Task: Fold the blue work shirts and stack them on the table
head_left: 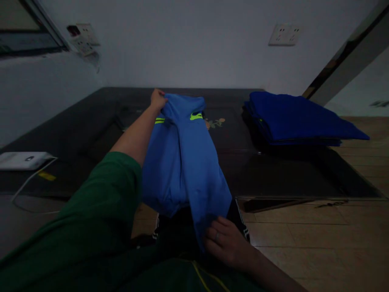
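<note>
A light blue garment (200, 166) with neon-yellow stripes hangs over the front edge of the dark table (249, 174) toward my lap. It is partly folded, with one long section lying on top; I cannot tell whether that is a sleeve or a leg. My left hand (158, 99) pinches its far left corner, arm stretched out. Near my lap, my right hand (224, 239) is closed on the lower end of the long section, and a ring shows on one finger.
Deep blue folded cloth (298, 117) is piled on the table's right side, overhanging its edge. At the left lies a white device (26, 160) with a white cable (28, 180). Sockets (285, 34) are on the wall behind. Tiled floor (304, 227) shows at the right.
</note>
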Action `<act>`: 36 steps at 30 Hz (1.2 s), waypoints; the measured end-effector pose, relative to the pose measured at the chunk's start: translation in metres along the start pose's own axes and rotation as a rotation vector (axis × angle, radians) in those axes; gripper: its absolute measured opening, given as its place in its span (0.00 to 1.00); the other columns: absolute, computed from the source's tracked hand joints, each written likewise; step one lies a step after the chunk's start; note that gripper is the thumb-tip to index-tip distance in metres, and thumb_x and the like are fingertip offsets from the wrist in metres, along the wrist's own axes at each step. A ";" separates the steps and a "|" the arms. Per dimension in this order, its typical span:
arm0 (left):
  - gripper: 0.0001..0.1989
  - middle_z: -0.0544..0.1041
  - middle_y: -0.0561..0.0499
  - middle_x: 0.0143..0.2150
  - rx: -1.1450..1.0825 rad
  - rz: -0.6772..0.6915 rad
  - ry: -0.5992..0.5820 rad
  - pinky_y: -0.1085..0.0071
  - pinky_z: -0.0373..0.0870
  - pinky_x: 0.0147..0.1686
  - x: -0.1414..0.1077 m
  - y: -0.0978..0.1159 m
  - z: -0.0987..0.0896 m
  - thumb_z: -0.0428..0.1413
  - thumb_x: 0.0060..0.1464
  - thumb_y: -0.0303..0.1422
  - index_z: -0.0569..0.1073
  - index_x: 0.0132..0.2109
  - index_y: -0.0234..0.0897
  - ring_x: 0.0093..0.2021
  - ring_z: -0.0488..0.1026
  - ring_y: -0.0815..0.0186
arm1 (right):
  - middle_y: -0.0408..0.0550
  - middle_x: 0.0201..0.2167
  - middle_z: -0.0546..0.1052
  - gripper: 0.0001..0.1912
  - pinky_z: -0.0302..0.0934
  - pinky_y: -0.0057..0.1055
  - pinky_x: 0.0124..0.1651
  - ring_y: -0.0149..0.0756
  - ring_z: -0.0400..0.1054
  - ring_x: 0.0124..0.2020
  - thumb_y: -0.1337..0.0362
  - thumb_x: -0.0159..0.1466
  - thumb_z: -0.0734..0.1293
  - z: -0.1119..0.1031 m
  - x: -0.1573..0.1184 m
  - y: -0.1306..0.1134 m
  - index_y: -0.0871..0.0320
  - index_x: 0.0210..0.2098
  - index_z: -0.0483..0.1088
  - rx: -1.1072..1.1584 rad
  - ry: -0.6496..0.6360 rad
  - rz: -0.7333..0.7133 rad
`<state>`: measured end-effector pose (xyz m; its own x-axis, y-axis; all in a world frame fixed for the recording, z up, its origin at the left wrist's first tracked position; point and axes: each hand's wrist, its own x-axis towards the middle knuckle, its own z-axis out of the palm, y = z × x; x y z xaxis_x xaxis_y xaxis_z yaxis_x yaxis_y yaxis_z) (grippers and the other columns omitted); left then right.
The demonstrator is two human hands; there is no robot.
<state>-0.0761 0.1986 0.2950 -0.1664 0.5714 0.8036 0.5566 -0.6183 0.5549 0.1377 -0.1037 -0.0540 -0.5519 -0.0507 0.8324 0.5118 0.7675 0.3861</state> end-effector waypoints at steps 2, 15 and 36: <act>0.12 0.73 0.49 0.44 0.070 -0.051 0.047 0.62 0.64 0.52 -0.012 -0.030 -0.002 0.59 0.50 0.24 0.67 0.42 0.33 0.51 0.69 0.60 | 0.42 0.20 0.67 0.18 0.48 0.31 0.28 0.30 0.56 0.23 0.75 0.67 0.56 0.009 0.004 0.003 0.59 0.22 0.64 -0.006 -0.033 -0.014; 0.18 0.74 0.53 0.47 -0.081 0.281 -0.233 0.66 0.62 0.55 0.010 0.054 0.003 0.59 0.50 0.26 0.71 0.50 0.32 0.53 0.65 0.68 | 0.40 0.18 0.65 0.12 0.44 0.31 0.28 0.29 0.55 0.22 0.74 0.66 0.59 0.029 0.025 0.001 0.59 0.27 0.67 0.005 0.134 -0.067; 0.31 0.71 0.43 0.57 0.277 0.151 -0.255 0.63 0.63 0.58 0.009 -0.015 -0.003 0.57 0.41 0.21 0.68 0.56 0.35 0.57 0.68 0.57 | 0.41 0.25 0.73 0.06 0.56 0.26 0.27 0.28 0.65 0.25 0.66 0.68 0.60 0.027 0.019 0.031 0.56 0.36 0.69 0.369 -0.059 0.078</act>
<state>-0.0882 0.2113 0.2948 0.1220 0.6228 0.7728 0.7636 -0.5563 0.3278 0.1255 -0.0632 -0.0367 -0.5629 0.0455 0.8253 0.2883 0.9466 0.1445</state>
